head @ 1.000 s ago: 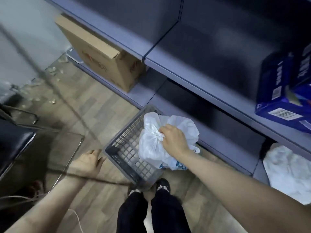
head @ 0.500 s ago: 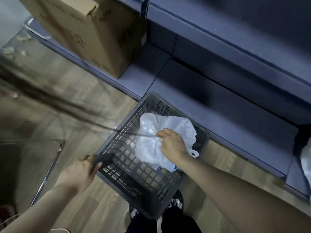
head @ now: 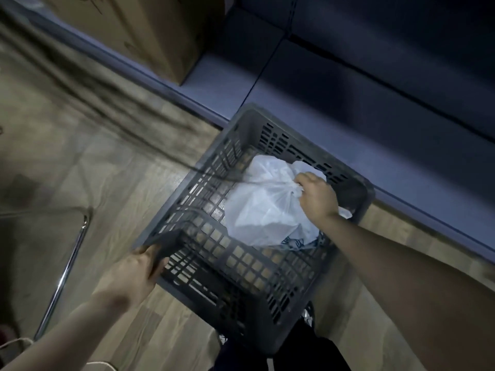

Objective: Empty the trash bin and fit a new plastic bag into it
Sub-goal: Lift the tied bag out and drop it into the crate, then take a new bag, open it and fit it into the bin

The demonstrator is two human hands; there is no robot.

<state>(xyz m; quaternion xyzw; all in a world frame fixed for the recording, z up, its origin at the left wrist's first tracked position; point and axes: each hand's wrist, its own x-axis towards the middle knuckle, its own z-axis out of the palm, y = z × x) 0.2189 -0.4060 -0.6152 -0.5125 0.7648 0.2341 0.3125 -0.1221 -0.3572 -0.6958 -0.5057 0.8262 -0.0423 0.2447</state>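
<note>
Two hands are working on one grey lattice trash bin (head: 257, 277) that is standing on the wooden floor (head: 88, 162), just beside the low blue-grey shelf base (head: 308, 84) on the far side. The left hand (head: 134, 277) is clamping the bin's near-left corner, fingers curled over the rim and thumb outside, probably to pin the light plastic bin down so it is not rising with its contents. The right hand (head: 317, 196) is reaching in from the right and closing its grip tightly on the gathered, knotted neck of the white trash bag (head: 262, 207), which is sitting inside the bin toward the far-right side. Gripping at the knot is keeping the mouth sealed, so nothing is likely to spill when the bag comes up.

Something dark with a printed pattern is showing under the bag's near edge; the view is too dim there to say whether it is loose rubbish or part of the bag. The bag is looking full but soft, so it should be squeezing past the rim easily, though its thin film could be snagging on the lattice openings. A cardboard box (head: 150, 28) is resting on the shelf at the far left, and a chrome chair leg (head: 67, 269) is crossing the floor on the near left, well apart from the bin. The emptying step is under way; no fresh bag is in view.
</note>
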